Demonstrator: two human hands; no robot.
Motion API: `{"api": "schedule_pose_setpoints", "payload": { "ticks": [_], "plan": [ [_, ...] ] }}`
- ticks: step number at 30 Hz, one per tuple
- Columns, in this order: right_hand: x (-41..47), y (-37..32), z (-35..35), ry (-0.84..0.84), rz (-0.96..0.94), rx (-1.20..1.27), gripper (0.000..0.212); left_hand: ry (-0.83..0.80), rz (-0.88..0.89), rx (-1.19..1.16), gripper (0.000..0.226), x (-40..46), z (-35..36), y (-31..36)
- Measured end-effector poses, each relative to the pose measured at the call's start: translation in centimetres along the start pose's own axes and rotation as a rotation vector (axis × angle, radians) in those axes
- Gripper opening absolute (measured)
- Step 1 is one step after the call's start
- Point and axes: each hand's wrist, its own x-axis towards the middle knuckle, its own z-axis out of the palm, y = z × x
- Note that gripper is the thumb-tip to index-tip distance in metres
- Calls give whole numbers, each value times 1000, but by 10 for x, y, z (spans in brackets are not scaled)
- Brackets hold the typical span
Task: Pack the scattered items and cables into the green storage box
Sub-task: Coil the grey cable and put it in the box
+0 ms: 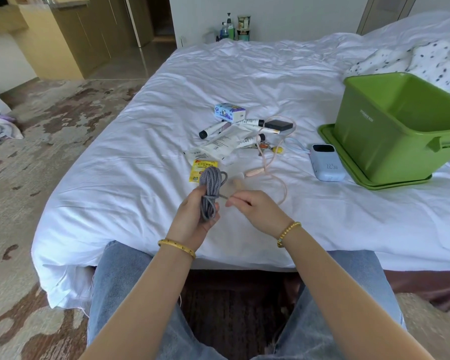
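A coiled grey braided cable stands upright in my left hand, which is closed around its lower half. My right hand pinches the cable's loose end just right of the coil. The green storage box stands open and empty on its green lid at the right of the bed. Scattered mid-bed lie a pink cable, a light blue power bank, a black box, several white tubes, a yellow sachet, white sachets and a small blue carton.
The white bed sheet covers the whole work area. A spotted duvet is bunched behind the box. Bottles stand on the floor past the far edge. My knees in jeans press against the near edge.
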Motion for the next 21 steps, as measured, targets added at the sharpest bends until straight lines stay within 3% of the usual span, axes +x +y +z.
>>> {"api": "schedule_pose_setpoints", "payload": {
  "ticks": [3,9,12,14,17,21],
  "plan": [
    [-3,-3,6,-56,-36,-105,27,93,-18,7,16,2,-4,-1],
    [-10,-21,16,98,-120,-143,6,306,121,81,21,3,3,-11],
    [-11,-27,16,72,-59,90,7,337,242,192,22,6,5,-10],
    [-10,-28,13,39,4,242,15,310,332,358,21,6,3,-9],
    [-8,-28,8,79,23,286,19,191,383,547,23,4,1,-13],
    [-8,-31,3,125,35,258,16,38,266,481,17,0,1,-18]
  ]
}}
